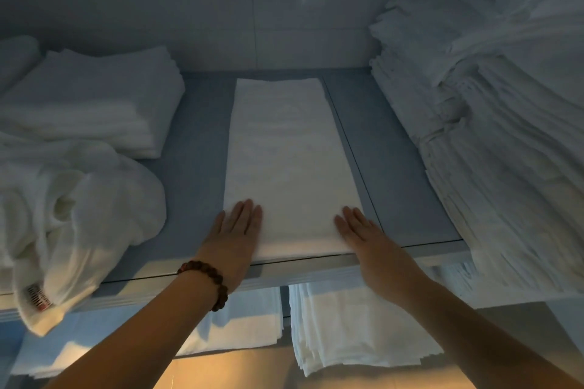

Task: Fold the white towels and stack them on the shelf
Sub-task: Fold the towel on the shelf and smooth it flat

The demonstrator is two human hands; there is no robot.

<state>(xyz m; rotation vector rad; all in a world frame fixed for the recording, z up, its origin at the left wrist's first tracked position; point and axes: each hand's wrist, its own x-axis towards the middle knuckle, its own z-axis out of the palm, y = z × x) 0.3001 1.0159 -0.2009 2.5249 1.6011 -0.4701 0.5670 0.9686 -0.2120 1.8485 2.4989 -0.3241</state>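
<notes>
A white towel [289, 161], folded into a long narrow strip, lies flat on the grey shelf [196, 148], running from the front edge toward the back wall. My left hand [234, 237], with a bead bracelet on the wrist, presses flat on the strip's near left corner with straight fingers. On the near right corner rests my right hand [363, 234], also flat with fingers extended. Neither hand grips the cloth.
A crumpled heap of unfolded white towels [72, 208] hangs over the shelf's front left. Behind it sits a folded stack [104, 101]. A tall stack of folded towels [493, 142] fills the right side. More folded stacks [354, 325] lie on the shelf below.
</notes>
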